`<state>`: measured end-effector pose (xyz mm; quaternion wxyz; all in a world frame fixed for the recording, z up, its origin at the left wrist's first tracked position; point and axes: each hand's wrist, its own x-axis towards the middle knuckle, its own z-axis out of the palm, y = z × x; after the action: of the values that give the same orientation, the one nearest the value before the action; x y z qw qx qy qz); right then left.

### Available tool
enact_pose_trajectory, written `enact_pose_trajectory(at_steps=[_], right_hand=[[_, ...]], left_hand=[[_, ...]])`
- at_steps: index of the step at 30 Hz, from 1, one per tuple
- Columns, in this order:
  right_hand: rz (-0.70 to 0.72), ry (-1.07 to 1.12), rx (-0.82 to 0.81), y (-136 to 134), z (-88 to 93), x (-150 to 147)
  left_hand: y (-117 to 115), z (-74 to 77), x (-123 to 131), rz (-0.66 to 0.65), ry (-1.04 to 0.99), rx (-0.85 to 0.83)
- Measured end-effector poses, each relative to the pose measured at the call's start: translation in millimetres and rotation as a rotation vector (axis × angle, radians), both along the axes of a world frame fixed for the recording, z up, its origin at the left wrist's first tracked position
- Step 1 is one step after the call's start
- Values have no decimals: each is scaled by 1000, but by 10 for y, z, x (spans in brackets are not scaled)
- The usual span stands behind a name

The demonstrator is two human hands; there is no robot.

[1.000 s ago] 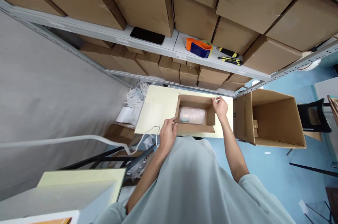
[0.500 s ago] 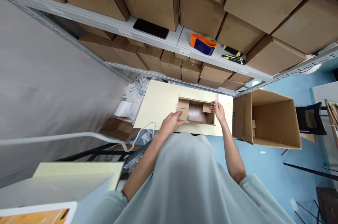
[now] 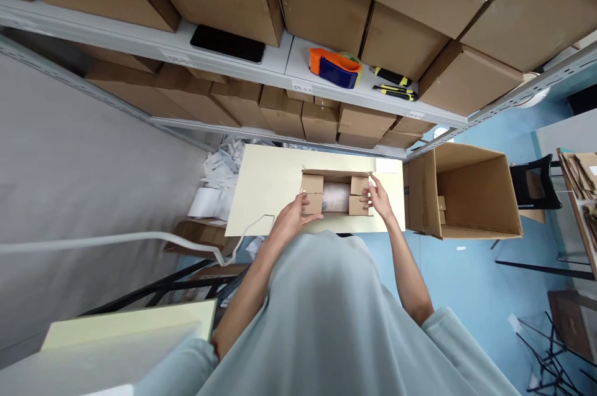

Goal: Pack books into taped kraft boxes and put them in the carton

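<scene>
A small open cardboard box [image 3: 313, 204] lies on the pale tabletop, its two end flaps at each side folded inward. Between the flaps shows a clear-wrapped, whitish item [image 3: 336, 197] whose kind I cannot make out. My left hand [image 3: 290, 217] holds the box's left end, fingers on the flap there and thumb stretched along the near side. At the opposite end my right hand [image 3: 379, 199] grips the box, with its fingertips pressing on the right flaps. The long far and near sides of the box stand unfolded.
Above the table [image 3: 265, 178], a shelf carries a black phone [image 3: 227, 43], an orange and blue tape dispenser [image 3: 334, 68], box cutters [image 3: 395, 92] and stacked cartons [image 3: 326, 4]. A large open carton [image 3: 476, 197] stands right. Crumpled white paper [image 3: 221, 172] lies left; a white cable [image 3: 163, 236] runs across.
The near right flap has come down inward beside the far one under my right hand. My left hand stays at the left end. The view has shifted slightly.
</scene>
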<state>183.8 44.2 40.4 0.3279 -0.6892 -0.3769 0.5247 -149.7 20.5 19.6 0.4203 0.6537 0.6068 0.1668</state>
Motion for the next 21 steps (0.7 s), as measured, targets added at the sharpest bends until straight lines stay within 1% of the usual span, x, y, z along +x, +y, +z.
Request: enact_pose_trajectory(at_steps=[3, 6, 8, 10, 12, 13, 15, 18, 21], right_hand=[[3, -4, -36, 29, 12, -9], [38, -73, -29, 34, 46, 30], [70, -170, 29, 21, 49, 78], [104, -311, 125, -5, 22, 134], [137, -436, 207, -40, -32, 180], [151, -472, 229, -63, -64, 193], [173, -479, 234, -118, -127, 190], [194, -437, 221, -220, -199, 102], [211, -464, 215, -322, -254, -49]], left_hand=[[26, -18, 10, 59, 7, 45], [173, 1, 34, 153, 53, 217], [299, 8, 33, 129, 81, 337], [405, -10, 8, 37, 85, 392], [461, -59, -38, -34, 70, 388], [468, -92, -67, -47, 59, 376], [440, -161, -121, -45, 25, 346], [343, -244, -146, -1, -32, 298], [251, -292, -62, 105, -58, 259]])
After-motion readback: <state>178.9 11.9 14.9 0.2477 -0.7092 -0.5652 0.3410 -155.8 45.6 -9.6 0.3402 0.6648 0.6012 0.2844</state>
